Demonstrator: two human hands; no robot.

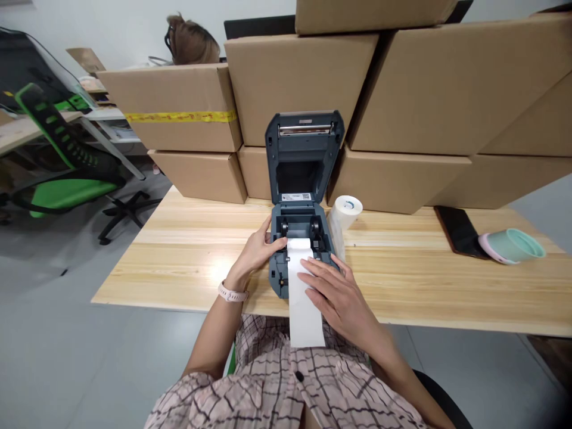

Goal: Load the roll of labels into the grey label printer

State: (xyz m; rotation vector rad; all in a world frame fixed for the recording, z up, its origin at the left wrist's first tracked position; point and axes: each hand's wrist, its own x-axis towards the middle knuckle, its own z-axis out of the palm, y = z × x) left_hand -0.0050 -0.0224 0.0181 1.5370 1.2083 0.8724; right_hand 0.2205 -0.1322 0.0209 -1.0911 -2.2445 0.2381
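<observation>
A dark grey label printer (277, 262) stands before me on the table, its lid (297, 173) raised and tilted back. White label paper (304, 322) runs out over the printer's front and hangs past the table edge; its roll end lies inside the body. My left hand (257, 253) grips the printer's left side, thumb over the rim by the paper and fingers along the outer wall. My right hand (337, 298) lies with fingers stretched over the strip and the printer's front right, partly covering both. Its fingertips touch the paper.
Behind the printer's right side stands a white label roll (347, 208) with clear wrap. A phone (460, 229) and a mint cup (513, 245) lie at the right. Stacked cardboard boxes (299, 83) line the table's back. Beyond them a person's head (192, 42) shows; a green chair (71, 190) stands left.
</observation>
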